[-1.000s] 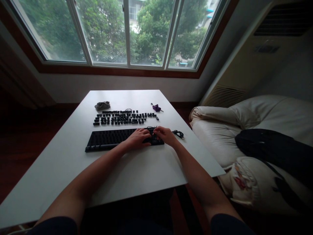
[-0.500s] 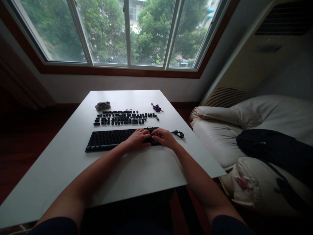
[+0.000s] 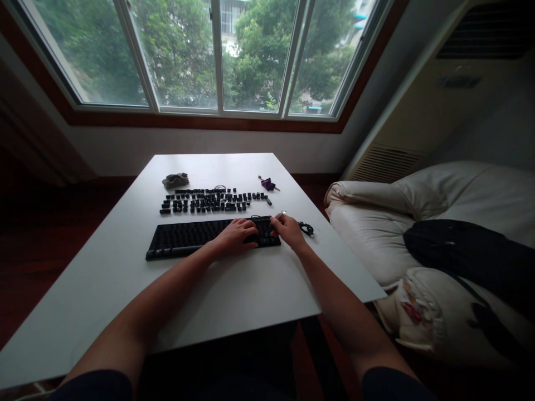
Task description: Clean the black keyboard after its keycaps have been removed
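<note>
A black keyboard (image 3: 188, 236) lies on the white table in front of me, many of its keycaps off. My left hand (image 3: 237, 235) rests on its right part, holding nothing, thumb apart from the bent fingers. Over the keyboard's right end, my right hand (image 3: 287, 229) is closed in a pinch on a small thin tool (image 3: 284, 212), which looks like a keycap puller. Its shiny end sticks out above the fingers; the rest is hidden. Beyond the keyboard, loose black keycaps (image 3: 204, 205) lie in rough rows.
A grey crumpled cloth (image 3: 176, 180) lies at the table's back left. Toward the back right is a purple item (image 3: 268, 184) with a thin stick. A coiled black cable (image 3: 306, 228) sits beside my right hand. A pale sofa (image 3: 363, 223) stands right of the table (image 3: 104, 295).
My right hand has moved slightly right and up, away from my left hand. The shiny end of the tool now shows above its fingers. The left hand stays in place.
</note>
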Demonstrator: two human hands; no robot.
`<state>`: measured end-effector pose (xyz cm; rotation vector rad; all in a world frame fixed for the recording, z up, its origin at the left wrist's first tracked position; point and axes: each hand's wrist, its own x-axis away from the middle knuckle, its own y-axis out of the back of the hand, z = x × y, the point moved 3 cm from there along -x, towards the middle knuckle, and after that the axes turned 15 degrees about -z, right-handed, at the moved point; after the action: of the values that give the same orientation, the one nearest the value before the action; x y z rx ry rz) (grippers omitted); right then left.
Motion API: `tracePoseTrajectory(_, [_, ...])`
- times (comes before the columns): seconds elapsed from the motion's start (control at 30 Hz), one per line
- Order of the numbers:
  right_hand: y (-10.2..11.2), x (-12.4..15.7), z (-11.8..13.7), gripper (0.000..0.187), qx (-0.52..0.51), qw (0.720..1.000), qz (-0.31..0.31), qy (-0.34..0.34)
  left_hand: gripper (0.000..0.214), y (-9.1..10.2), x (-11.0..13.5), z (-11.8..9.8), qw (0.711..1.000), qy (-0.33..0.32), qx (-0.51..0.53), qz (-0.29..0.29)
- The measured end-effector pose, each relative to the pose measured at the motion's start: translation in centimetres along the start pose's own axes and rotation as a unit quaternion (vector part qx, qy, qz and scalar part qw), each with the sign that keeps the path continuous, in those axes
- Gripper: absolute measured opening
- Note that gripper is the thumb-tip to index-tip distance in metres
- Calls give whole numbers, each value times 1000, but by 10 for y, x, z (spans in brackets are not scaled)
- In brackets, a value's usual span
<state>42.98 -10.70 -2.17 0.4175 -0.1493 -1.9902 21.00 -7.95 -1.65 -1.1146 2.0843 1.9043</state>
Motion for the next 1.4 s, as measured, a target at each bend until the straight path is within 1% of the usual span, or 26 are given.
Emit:
tracePoseTrajectory(0.1, [-3,-4,-9,33,-37,998,1,-42,35,1,0,0,1000,2,0,2])
tracePoseTrajectory(0.23, [-4,-6,-13,33,-71,996,-1,-59,36,1,0,-1,1000,4,-1,2])
tracePoseTrajectory(0.43, [-5,-9,-20,28,-115,983,-24,-144,37,1,0,-1,1000,7,5,3])
tracePoseTrajectory(0.57, [-6,-10,-24,28,-122,978,-31,-166,36,2,0,-1,1000,11,10,1])
tracePoseTrajectory(0.67, [-3,-10,-24,31,-122,980,-58,-149,35,2,0,-1,1000,12,13,1])
tracePoseTrajectory(0.73, [1,-10,-19,35,-117,983,-83,-112,35,3,-1,-1,1000,14,14,-1])
tracePoseTrajectory(0.8, [3,-8,-11,40,-118,986,-90,-71,35,3,-1,0,1000,17,17,-3])
tracePoseTrajectory(0.87, [3,-4,-2,44,-123,989,-77,-38,36,2,-1,0,999,23,22,-7])
tracePoseTrajectory(0.97, [-1,6,11,49,-121,992,-34,-11,39,2,0,3,998,40,29,-24])
tracePoseTrajectory(1.13, [-9,17,18,50,-126,992,31,-3,32,4,0,10,993,81,48,-76])
tracePoseTrajectory(1.3, [-13,20,20,46,-151,986,62,2,23,4,1,12,990,78,81,-89])
tracePoseTrajectory(1.4, [-14,21,20,45,-161,985,67,1,19,3,0,13,987,79,99,-95])
